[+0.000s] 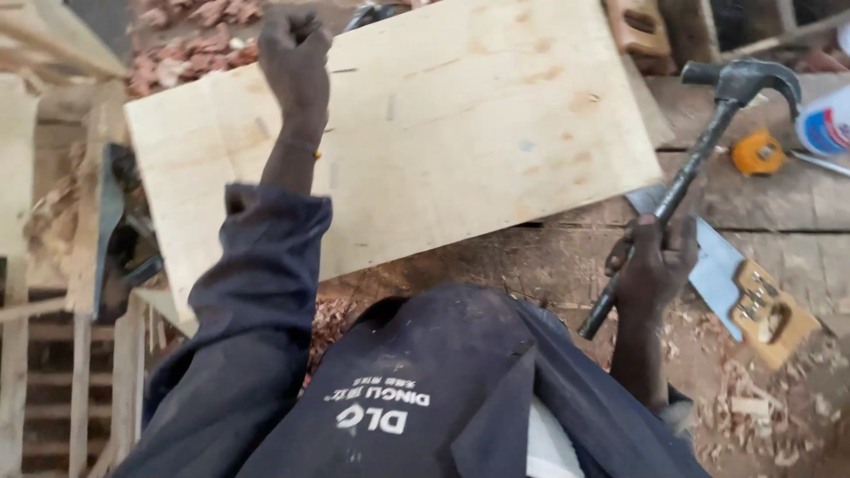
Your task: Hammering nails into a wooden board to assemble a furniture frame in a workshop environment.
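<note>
Worn brown plank workbench (779,204) under daylight; pale wooden slat frame (80,372) to its left, reddish wood shavings (190,44) beyond its far-left edge.

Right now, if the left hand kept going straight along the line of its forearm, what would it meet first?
The left hand, closed in a fist over the plywood board, points toward the board's far edge. Beyond that edge lies a heap of reddish wood shavings, probably the first thing met, though the fist's height above the board is unclear.
</note>
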